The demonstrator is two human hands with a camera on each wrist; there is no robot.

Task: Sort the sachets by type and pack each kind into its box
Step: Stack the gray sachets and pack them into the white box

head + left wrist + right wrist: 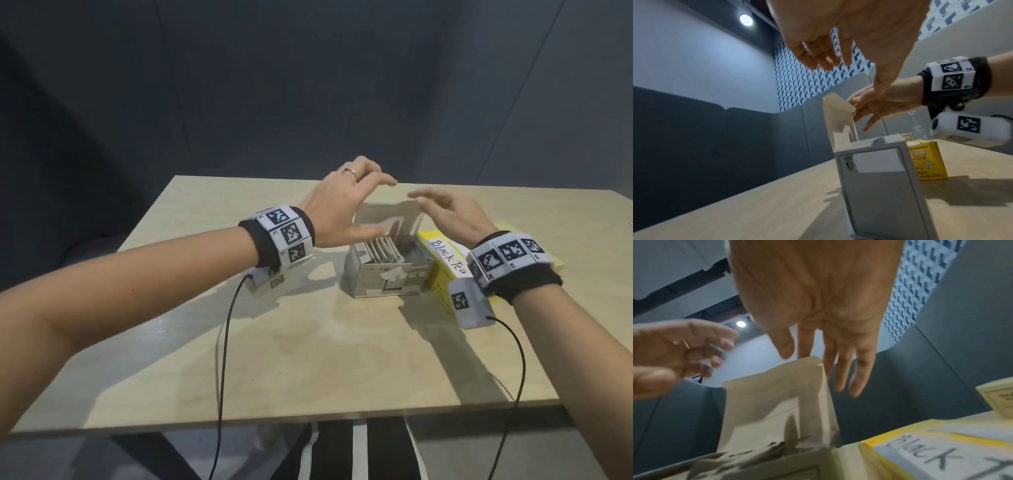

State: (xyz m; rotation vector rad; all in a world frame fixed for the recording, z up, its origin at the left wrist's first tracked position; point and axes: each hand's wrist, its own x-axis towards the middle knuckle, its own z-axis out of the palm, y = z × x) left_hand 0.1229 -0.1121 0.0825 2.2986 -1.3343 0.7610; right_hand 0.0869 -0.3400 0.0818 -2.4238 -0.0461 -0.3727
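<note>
A grey box (387, 277) stands open at the table's middle, its lid flap (390, 216) upright at the back. Several grey sachets (383, 251) stand in a row inside. Against its right side lies a shut yellow box (445, 263) labelled "Black Tea". My left hand (356, 202) hovers over the grey box's left side, fingers loosely bent, holding nothing. My right hand (442, 209) reaches in from the right with straight fingers by the flap's top edge. The right wrist view shows the flap (781, 394) just under the right hand's fingers (840, 369) and the left hand (684, 350) empty.
The wooden table (308, 359) has its front edge near me. Black cables (222, 342) hang from both wristbands. A clear plastic bottle (917, 126) and a cream box (999, 397) stand beyond the yellow box (927, 160). Dark padded panels close off the far side.
</note>
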